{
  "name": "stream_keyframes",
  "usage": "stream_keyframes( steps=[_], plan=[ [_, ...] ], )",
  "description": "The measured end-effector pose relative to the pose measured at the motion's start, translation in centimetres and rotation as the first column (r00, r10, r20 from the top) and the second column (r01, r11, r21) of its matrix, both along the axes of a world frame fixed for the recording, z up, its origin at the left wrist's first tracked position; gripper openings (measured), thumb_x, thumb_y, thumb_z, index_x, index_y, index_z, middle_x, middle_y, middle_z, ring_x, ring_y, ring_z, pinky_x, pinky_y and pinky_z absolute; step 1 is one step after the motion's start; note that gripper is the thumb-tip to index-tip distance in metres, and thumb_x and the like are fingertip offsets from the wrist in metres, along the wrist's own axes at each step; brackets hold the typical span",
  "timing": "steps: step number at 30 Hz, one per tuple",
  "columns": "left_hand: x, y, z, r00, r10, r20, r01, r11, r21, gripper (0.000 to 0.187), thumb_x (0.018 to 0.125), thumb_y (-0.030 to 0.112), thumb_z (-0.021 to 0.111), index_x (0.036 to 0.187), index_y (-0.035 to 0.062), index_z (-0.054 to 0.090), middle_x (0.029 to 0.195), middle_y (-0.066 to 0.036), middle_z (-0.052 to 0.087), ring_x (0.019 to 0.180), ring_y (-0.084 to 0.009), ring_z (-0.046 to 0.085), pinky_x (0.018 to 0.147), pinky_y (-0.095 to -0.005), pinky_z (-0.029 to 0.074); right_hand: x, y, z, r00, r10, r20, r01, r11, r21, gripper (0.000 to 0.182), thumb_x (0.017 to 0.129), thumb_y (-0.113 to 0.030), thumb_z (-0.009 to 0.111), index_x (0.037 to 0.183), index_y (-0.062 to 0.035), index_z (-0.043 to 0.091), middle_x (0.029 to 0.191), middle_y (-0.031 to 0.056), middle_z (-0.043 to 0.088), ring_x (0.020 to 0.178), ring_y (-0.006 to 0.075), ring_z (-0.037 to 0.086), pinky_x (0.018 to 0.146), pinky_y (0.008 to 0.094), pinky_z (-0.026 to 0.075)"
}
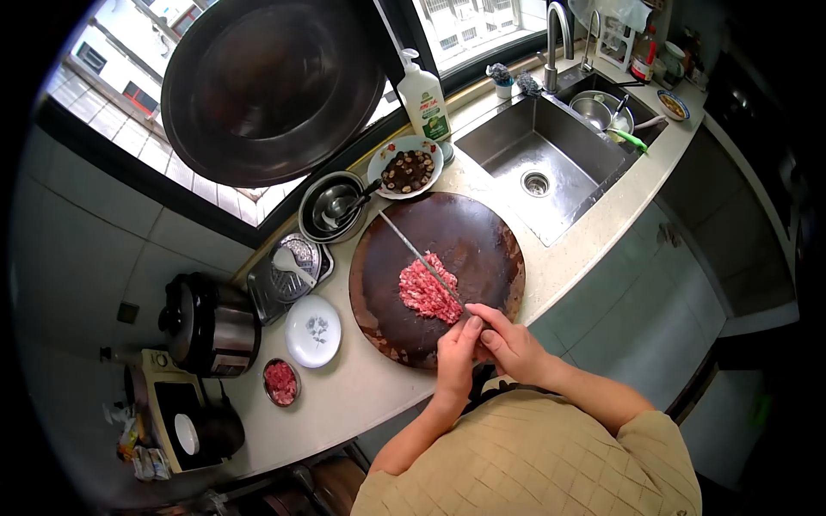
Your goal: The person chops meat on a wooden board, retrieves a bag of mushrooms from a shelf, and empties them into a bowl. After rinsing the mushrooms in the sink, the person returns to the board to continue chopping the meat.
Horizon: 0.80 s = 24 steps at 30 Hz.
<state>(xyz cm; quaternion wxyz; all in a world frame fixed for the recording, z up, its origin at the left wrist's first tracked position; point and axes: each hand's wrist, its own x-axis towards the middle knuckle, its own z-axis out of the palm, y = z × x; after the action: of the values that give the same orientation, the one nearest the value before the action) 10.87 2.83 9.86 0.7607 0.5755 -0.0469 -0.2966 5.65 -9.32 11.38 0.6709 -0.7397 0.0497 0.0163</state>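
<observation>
Minced meat (423,292) lies in a pink heap on a round, dark wooden chopping board (482,245). Across the heap runs a knife (403,236), seen nearly edge-on as a thin line, its tip toward the window. My right hand (514,346) is closed at the knife's near end, the handle mostly hidden by fingers. Pressed up against it, my left hand (456,351) is closed too, thumb and fingers at the same end of the knife. Both hands are over the board's near edge.
Left of the board are a flowered plate (313,332), a small bowl of meat (281,383), a grater (297,258) and a pressure cooker (211,327). Behind it stand metal bowls (323,193), a mushroom bowl (383,159), a pump bottle (423,99); a sink (508,146) lies right.
</observation>
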Motion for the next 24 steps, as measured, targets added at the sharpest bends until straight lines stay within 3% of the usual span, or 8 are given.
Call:
stream_keyframes(
  steps=[2,3,4,9,12,14,20,24],
  plan=[
    [-0.8,-0.4,-2.8,0.996,0.080,-0.037,-0.079,0.997,0.017,0.034,0.094,0.035,0.045,0.088,0.0048,0.059,0.067,0.000,0.055,0.054,-0.0066,0.049,0.050,-0.0193,0.038,0.2,0.3,-3.2,0.994,-0.021,0.103,0.035,0.990,-0.139,0.040,0.095,-0.026,0.039,0.132,-0.0106,0.037,0.069,0.0100,0.058,0.048,0.0172,0.055,0.043,0.0309,0.046],
    [0.0,-0.3,-5.3,0.983,0.028,-0.181,-0.024,0.999,0.026,0.034,0.095,0.036,0.044,0.089,0.0049,0.058,0.069,-0.001,0.056,0.057,-0.0080,0.051,0.051,-0.0201,0.039,0.9,0.1,-2.3,0.947,0.026,-0.319,-0.029,1.000,-0.007,0.040,0.095,-0.029,0.037,0.130,-0.0105,0.038,0.068,0.0101,0.058,0.049,0.0179,0.056,0.043,0.0311,0.046],
    [0.4,-0.2,-6.0,0.945,-0.021,-0.327,0.032,0.999,0.030,0.035,0.095,0.036,0.043,0.091,0.0051,0.057,0.071,-0.002,0.058,0.060,-0.0094,0.054,0.053,-0.0208,0.041,1.8,0.0,-3.6,0.926,0.051,-0.374,-0.011,0.994,0.107,0.039,0.096,-0.031,0.035,0.128,-0.0108,0.040,0.067,0.0098,0.057,0.049,0.0184,0.056,0.042,0.0302,0.046],
    [-0.2,-0.3,-0.4,0.982,0.052,-0.183,-0.054,0.998,-0.007,0.040,0.095,0.040,0.042,0.085,0.0051,0.059,0.069,-0.003,0.060,0.058,-0.0098,0.054,0.052,-0.0214,0.041,1.6,-1.2,1.7,0.966,0.137,-0.220,-0.151,0.987,-0.050,0.037,0.095,-0.030,0.037,0.128,-0.0123,0.041,0.068,0.0133,0.061,0.051,0.0243,0.060,0.048,0.0341,0.047],
    [-0.4,-0.3,-3.4,0.988,0.100,-0.114,-0.097,0.995,0.033,0.042,0.095,0.041,0.041,0.084,0.0056,0.060,0.066,-0.003,0.059,0.055,-0.0103,0.054,0.050,-0.0216,0.041,1.1,-0.4,-3.6,0.989,0.085,0.125,-0.047,0.959,-0.280,0.037,0.095,-0.030,0.038,0.127,-0.0123,0.041,0.070,0.0153,0.062,0.050,0.0275,0.060,0.053,0.0365,0.048],
    [0.2,-0.6,-6.3,0.940,0.107,-0.323,-0.100,0.994,0.037,0.041,0.095,0.041,0.041,0.085,0.0055,0.060,0.066,-0.003,0.060,0.053,-0.0105,0.054,0.048,-0.0217,0.041,2.7,-1.0,-3.5,0.915,0.115,-0.386,-0.135,0.990,-0.027,0.036,0.095,-0.030,0.038,0.126,-0.0120,0.043,0.066,0.0106,0.060,0.044,0.0202,0.056,0.041,0.0315,0.046],
    [1.5,-1.2,-2.0,0.976,0.010,-0.216,-0.019,0.999,-0.039,0.033,0.093,0.034,0.048,0.096,0.0041,0.061,0.078,-0.003,0.062,0.063,-0.0089,0.056,0.052,-0.0211,0.045,4.3,-4.5,-1.5,0.938,0.185,-0.292,-0.074,0.933,0.353,0.045,0.087,-0.022,0.058,0.125,-0.0053,0.041,0.062,0.0058,0.053,0.038,0.0131,0.048,0.032,0.0253,0.038],
    [2.4,1.0,-5.1,0.949,0.310,-0.057,-0.297,0.939,0.171,0.023,0.089,0.019,0.056,0.104,0.0025,0.061,0.087,-0.002,0.061,0.069,-0.0078,0.055,0.056,-0.0212,0.046,5.7,-7.9,-4.2,0.941,0.119,-0.315,0.054,0.869,0.492,0.055,0.081,-0.010,0.061,0.129,-0.0043,0.035,0.061,0.0082,0.053,0.036,0.0148,0.048,0.031,0.0255,0.037]
  ],
)
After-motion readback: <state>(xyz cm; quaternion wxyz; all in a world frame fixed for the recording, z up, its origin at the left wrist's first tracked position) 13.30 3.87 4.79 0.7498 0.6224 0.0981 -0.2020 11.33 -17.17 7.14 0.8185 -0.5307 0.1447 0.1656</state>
